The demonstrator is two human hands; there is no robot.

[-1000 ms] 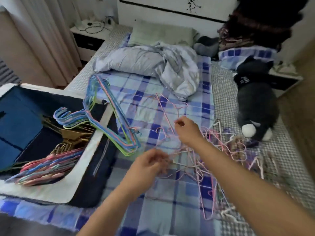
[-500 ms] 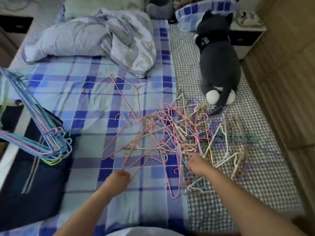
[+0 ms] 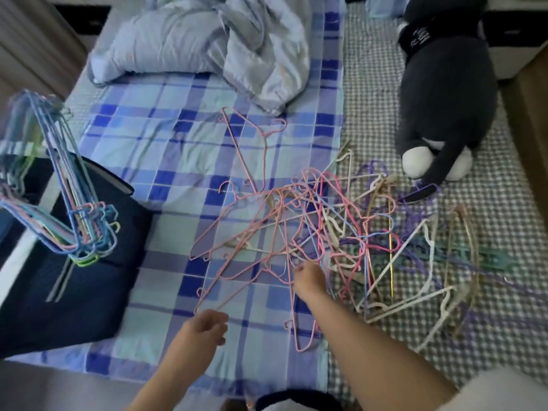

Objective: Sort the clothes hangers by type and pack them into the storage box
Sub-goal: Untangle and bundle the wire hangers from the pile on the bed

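Both hands [image 3: 207,326] [image 3: 308,278] have shifted left along tangled hangers [image 3: 341,232].

— What room is it?
— A bedroom, in soft, dim daylight. A bed [image 3: 166,134] fills the view, under a blue plaid sheet, with a checked cover [image 3: 504,232] along its right side.
— And on the bed?
— A crumpled pale grey duvet [image 3: 207,46] at the head, and a dark plush toy [image 3: 444,96] on the checks.
— Around it?
— Wooden panelling [image 3: 533,120] right, curtain [image 3: 26,46] left.
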